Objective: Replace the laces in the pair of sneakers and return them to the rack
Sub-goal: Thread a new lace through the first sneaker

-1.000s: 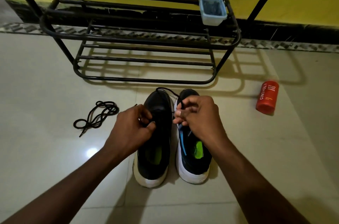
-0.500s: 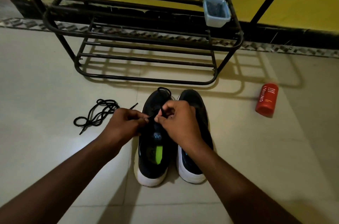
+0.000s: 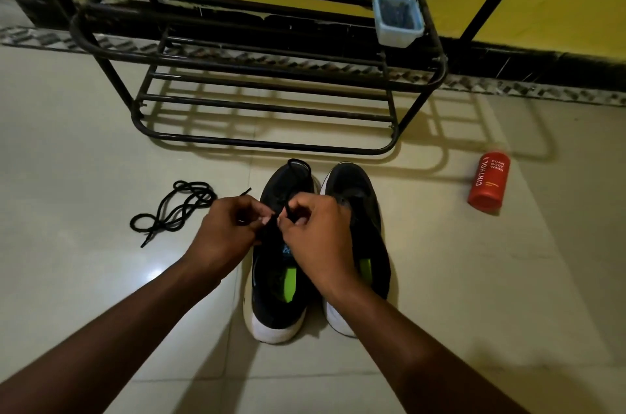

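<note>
Two black sneakers with white soles stand side by side on the floor, toes toward the rack: the left sneaker (image 3: 283,295) and the right sneaker (image 3: 359,186). My left hand (image 3: 227,234) and my right hand (image 3: 315,237) meet over the left sneaker's tongue, each pinching part of the black lace (image 3: 298,164) threaded in that shoe. A loop of this lace lies over the toe. A loose black lace (image 3: 176,208) is heaped on the floor to the left. The black metal shoe rack (image 3: 264,142) stands just beyond the toes.
A red body-wash bottle (image 3: 488,181) lies on the floor at the right. A pale blue plastic tub (image 3: 398,19) sits on the rack's upper shelf at its right end. A yellow wall with a dark skirting runs behind.
My right hand has come off the right sneaker and moved left to the left sneaker. Both hands now work its lace together near the tongue.
</note>
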The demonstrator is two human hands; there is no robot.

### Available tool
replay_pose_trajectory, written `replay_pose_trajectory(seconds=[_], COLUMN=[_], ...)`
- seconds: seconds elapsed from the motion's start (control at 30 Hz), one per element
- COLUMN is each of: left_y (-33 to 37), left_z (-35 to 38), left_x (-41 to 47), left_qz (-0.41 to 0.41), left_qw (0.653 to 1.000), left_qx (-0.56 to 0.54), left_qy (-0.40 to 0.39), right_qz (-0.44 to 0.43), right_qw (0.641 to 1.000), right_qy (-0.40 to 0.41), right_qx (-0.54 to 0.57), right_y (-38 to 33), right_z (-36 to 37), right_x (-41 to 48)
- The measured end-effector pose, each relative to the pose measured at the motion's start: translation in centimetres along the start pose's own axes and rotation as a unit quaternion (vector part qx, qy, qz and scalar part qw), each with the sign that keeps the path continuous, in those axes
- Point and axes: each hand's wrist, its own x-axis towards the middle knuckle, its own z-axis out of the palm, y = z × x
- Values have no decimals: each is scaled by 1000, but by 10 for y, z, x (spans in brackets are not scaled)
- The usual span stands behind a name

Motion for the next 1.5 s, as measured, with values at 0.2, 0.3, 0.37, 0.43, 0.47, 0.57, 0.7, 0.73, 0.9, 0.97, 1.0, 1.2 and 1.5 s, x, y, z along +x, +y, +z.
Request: replay_pose_trajectory(seconds=[0.2, 0.3, 0.37, 0.43, 0.47, 0.57, 0.7, 0.73, 0.9, 0.97, 1.0, 1.2, 1.5], left_y=[-3, 1, 6, 15, 20, 22, 9, 8, 13, 22, 28, 21, 4], left_z=[1, 2, 3, 3, 1, -6, -27, -33, -43, -39, -37, -42, -49], left_x=[7, 9, 6, 3, 4, 12, 25, 27, 27, 22, 19, 24, 25], left_qz=[4, -20, 6, 23, 18, -17, 83, 112, 201, 187, 164, 218, 125], left_qw=[999, 998, 994, 982, 971, 960, 988, 963, 946, 981, 983, 952, 914], left_qx=[40, 21, -17, -152, -218, -276, 118, 235, 244, 42, -72, 212, 384], left_qy=[14, 61, 112, 110, 96, 53, -49, -64, -70, -32, -31, 30, 36], right_qz=[18, 30, 23, 22, 25, 24, 14, 14, 19, 25, 24, 28, 37], right_qw=[1000, 998, 997, 996, 996, 995, 995, 995, 995, 995, 995, 995, 993], right_qy=[19, 46, 72, 85, 86, 89, 96, 95, 93, 98, 100, 100, 115], right_qx=[8, 19, 20, 26, 31, 39, 23, 19, 14, 10, 7, 3, 11], right_y=[-4, -3, 0, 4, 5, 3, 5, 6, 7, 7, 7, 5, 1], right_z=[5, 13, 19, 23, 23, 23, 25, 25, 26, 27, 27, 27, 26], right_x=[-11, -28, -38, -44, -46, -47, -46, -47, -46, -47, -47, -48, -49])
